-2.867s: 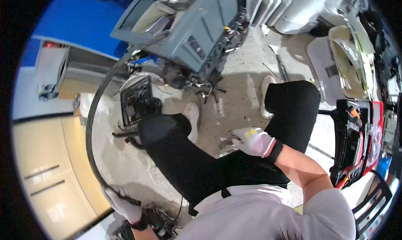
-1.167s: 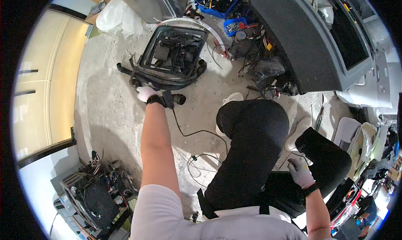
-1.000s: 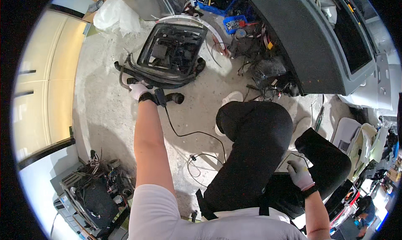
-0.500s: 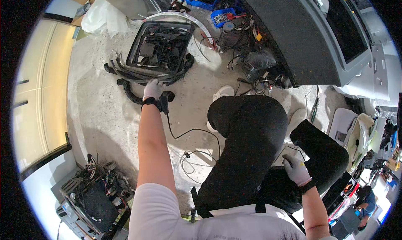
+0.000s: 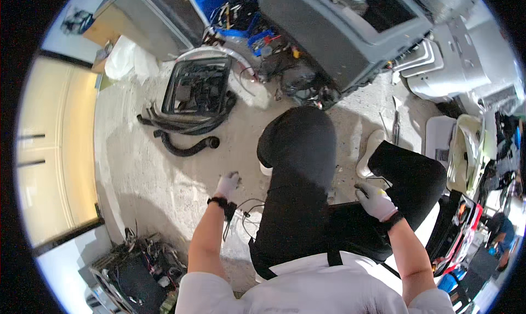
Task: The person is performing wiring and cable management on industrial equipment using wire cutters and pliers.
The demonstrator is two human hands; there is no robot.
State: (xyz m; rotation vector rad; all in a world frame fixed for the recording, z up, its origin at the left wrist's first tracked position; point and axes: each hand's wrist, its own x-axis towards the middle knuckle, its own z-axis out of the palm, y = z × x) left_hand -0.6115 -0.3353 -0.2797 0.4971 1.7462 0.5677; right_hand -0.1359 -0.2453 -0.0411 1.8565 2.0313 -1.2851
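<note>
My left hand [image 5: 228, 184], in a white glove, hovers over the floor left of my bent knee. Its fingers are loosely bent and a little apart, with nothing visible in them. A dark device with a thin cable [image 5: 247, 211] sits by that wrist. Beyond the hand lies a short black corrugated hose [image 5: 189, 150], apart from it. My right hand [image 5: 377, 201], also gloved, is over my right thigh with its fingers curled in. Whatever they may hold is hidden. A thin dark bent line shows just past its fingertips.
A black tray [image 5: 198, 84] with black parts stands farther off, with longer black hoses [image 5: 186, 125] along its near side. A large grey panel [image 5: 323, 34] is at the far right. A heap of dark parts [image 5: 137, 273] is at lower left. Another person [image 5: 501, 237] is at far right.
My left hand has drawn back from the black hose toward me, leaving the hose on the floor. My right hand has stayed near my thigh. The view has shifted.
</note>
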